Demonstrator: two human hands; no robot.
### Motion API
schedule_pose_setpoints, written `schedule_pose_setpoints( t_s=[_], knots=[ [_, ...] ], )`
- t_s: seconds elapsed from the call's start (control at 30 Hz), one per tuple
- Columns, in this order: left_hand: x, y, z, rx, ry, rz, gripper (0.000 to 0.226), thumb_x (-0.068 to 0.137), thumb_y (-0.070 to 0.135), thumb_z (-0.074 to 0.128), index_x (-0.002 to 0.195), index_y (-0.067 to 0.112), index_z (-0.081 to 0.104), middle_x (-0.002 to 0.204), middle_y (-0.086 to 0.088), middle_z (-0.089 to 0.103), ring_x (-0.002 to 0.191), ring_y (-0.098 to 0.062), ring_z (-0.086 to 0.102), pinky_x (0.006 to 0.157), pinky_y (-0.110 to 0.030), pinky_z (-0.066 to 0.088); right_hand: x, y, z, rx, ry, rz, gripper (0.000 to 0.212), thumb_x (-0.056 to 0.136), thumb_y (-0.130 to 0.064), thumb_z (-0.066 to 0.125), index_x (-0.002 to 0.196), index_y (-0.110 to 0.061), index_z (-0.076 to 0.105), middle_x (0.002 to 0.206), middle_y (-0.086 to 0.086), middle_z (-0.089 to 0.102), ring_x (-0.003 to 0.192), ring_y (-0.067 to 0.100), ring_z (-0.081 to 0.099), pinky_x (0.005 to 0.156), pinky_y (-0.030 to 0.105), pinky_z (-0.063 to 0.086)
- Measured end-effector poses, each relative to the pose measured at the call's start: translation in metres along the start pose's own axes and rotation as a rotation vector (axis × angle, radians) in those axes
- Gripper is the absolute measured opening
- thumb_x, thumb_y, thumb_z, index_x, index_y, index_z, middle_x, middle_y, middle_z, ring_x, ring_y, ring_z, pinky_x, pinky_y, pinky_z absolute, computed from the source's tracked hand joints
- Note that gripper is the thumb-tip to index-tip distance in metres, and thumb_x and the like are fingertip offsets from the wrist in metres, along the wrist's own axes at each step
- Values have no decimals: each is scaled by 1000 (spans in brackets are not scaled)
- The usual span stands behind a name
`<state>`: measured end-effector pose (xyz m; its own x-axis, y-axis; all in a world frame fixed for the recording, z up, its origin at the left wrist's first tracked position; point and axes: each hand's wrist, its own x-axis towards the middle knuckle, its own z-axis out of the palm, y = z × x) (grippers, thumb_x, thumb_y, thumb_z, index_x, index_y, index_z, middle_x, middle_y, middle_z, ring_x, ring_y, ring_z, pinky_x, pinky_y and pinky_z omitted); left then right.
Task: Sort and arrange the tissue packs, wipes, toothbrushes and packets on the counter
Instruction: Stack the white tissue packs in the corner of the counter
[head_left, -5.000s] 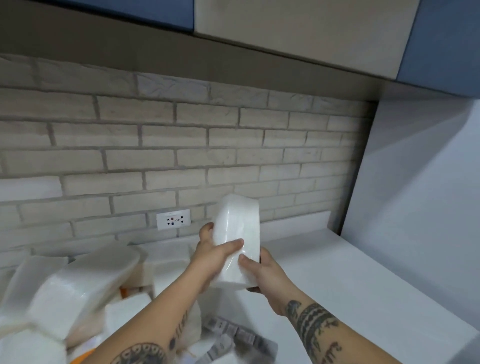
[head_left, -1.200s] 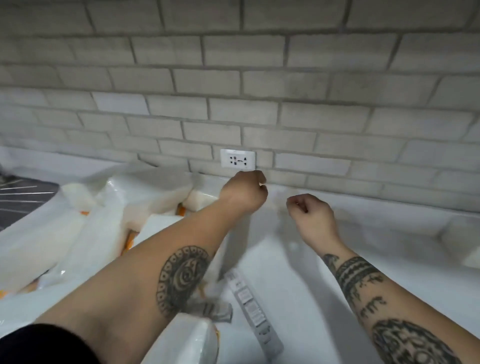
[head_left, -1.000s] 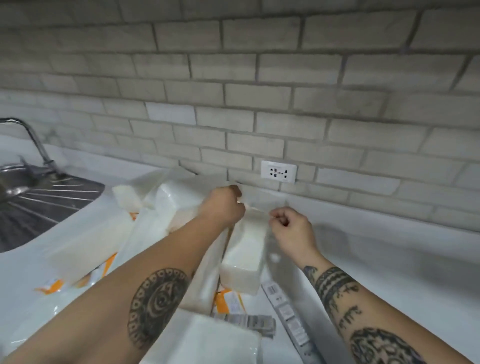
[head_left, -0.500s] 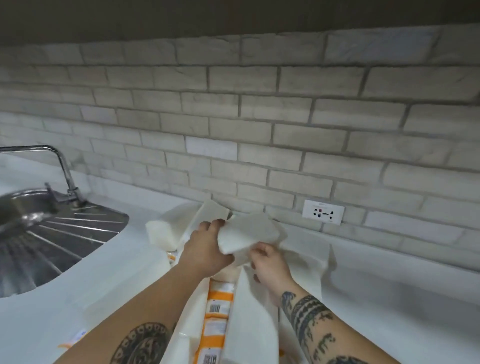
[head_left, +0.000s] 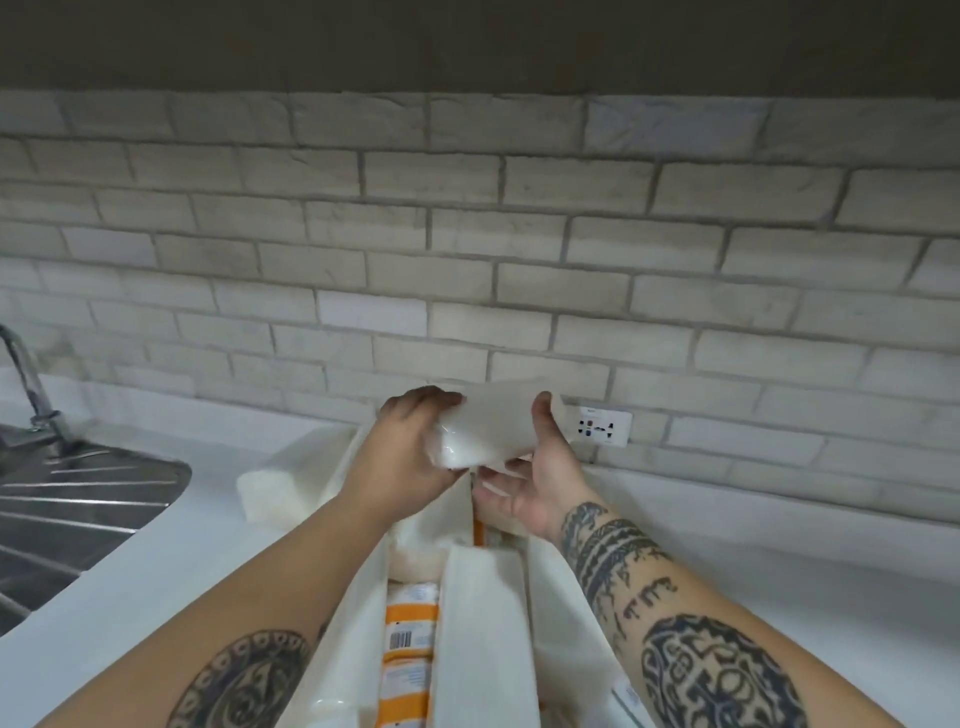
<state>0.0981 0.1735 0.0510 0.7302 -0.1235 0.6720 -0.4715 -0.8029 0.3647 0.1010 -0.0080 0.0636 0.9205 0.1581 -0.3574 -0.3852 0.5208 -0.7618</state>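
as the left hand (head_left: 410, 460) and right hand (head_left: 543, 480) grip it, the tissue pack (head_left: 491, 428) is now nearer the socket (head_left: 604, 427).

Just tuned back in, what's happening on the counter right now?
A person holds one white tissue pack in the air with both hands. The left hand grips its left end, and the right hand cradles the right end, thumb over it. Below is a loose pile of tissue packs on the white counter, with orange-striped packets among them. A single pack lies apart, towards the sink. The pile is not yet sorted.
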Motion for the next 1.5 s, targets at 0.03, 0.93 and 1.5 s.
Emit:
schedule_pose_setpoints(
  t_s=[0.03,0.93,1.5],
  knots=[
    [-1,3,3,33,25,128,69,68,37,80,131,19,62,130,-2,61,122,-25,54,104,-42,47,-6,-8,1,83,-2,36,83,75,-79,64,118,-8,54,122,18,63,109,38,66,98,55,53],
    [36,214,144,-1167,-779,-587,60,69,48,78,120,18,68,108,-8,78,93,-27,75,80,-44,60,-102,-87,-230,69,456,-526,77,73,-52,82,137,-22,51,123,4,72,105,24,73,75,40,61],
    [-52,430,356,-950,-969,-529,40,89,33,72,124,16,61,106,-3,69,76,-17,64,66,-28,50,-202,-86,-500,209,1029,-416,77,78,-56,77,139,-32,36,127,0,59,110,28,62,95,52,55]
  ],
)
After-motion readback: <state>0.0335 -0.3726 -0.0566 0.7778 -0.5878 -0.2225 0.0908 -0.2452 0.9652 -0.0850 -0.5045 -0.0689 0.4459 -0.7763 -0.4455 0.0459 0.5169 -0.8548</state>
